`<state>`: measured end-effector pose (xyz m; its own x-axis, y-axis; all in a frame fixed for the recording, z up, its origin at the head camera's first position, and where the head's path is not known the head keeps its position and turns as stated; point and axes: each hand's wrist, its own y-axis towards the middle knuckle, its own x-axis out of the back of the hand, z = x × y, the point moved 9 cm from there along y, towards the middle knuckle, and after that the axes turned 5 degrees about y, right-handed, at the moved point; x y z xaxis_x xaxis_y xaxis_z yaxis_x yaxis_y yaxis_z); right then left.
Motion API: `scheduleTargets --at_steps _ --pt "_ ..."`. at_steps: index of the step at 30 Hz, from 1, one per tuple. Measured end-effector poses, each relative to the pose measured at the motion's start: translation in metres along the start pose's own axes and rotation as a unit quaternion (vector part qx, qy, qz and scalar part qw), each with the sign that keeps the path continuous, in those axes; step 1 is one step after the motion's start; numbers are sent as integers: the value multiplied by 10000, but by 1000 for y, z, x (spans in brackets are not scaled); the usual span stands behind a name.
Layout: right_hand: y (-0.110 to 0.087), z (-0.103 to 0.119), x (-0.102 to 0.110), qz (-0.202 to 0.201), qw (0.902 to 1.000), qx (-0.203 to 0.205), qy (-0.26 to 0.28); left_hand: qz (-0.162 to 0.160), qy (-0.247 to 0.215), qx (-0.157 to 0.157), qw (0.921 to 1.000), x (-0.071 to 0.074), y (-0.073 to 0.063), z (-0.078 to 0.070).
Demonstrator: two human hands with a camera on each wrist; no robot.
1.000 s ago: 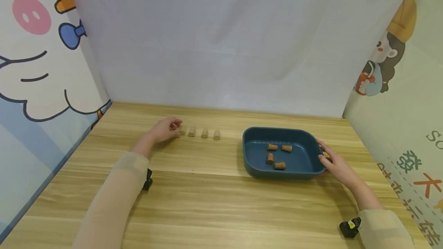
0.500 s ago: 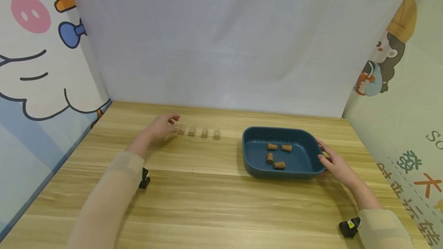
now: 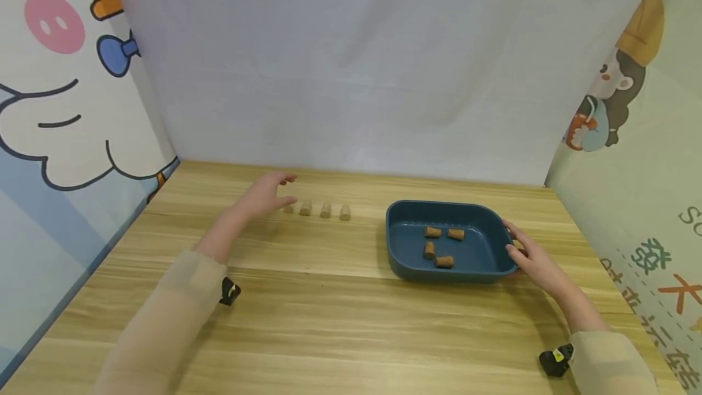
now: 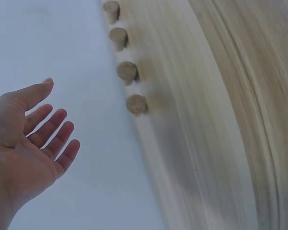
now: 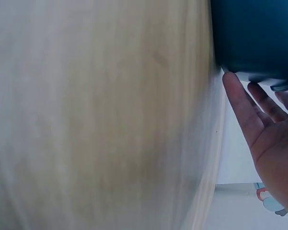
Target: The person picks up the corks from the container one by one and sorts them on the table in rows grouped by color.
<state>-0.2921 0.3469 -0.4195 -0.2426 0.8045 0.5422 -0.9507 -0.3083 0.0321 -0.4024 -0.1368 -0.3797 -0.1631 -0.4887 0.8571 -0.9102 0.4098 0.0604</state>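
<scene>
Several pale corks (image 3: pixel 326 210) stand upright in a row on the wooden table, left of the tray. My left hand (image 3: pixel 263 195) hovers at the left end of this row, fingers loosely spread and nothing in them. In the left wrist view, a gap shows between the left hand (image 4: pixel 31 129) and the nearest cork (image 4: pixel 137 104). A dark blue rectangular tray (image 3: pixel 397 267) holds several darker brown corks (image 3: pixel 444 261), lying scattered on its floor. Against the tray's right end rests my right hand (image 3: pixel 532 261). Its fairly straight thumb and fingers touch the end wall, also seen beside the tray (image 5: pixel 259 38) in the right wrist view.
A white cloth (image 3: pixel 351 78) hangs along the table's back edge. Printed cartoon sheets stand at the left (image 3: pixel 66 108) and right (image 3: pixel 631 169). The wooden table (image 3: pixel 340 334) stretches in front of both hands.
My left hand has moved slightly back and up, and its fingers have spread wider, away from the leftmost cork. The right hand and tray stay in place.
</scene>
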Motion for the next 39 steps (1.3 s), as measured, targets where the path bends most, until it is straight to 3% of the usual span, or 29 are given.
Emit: scheduleTargets --at_steps 6,19,25,39 --pt "0 1 1 -20 10000 -61 -53 -297 68 -217 9993 4 -8 -33" --pt "3 -2 3 -22 9999 -84 -118 -648 203 -940 9933 -9 -14 -104" --pt "4 -2 3 -45 9999 -83 -111 -723 136 -1179 9903 -21 -13 -133" --pt "1 -5 1 -33 9999 -112 -39 -790 -622 -1773 9790 -57 -9 -179"
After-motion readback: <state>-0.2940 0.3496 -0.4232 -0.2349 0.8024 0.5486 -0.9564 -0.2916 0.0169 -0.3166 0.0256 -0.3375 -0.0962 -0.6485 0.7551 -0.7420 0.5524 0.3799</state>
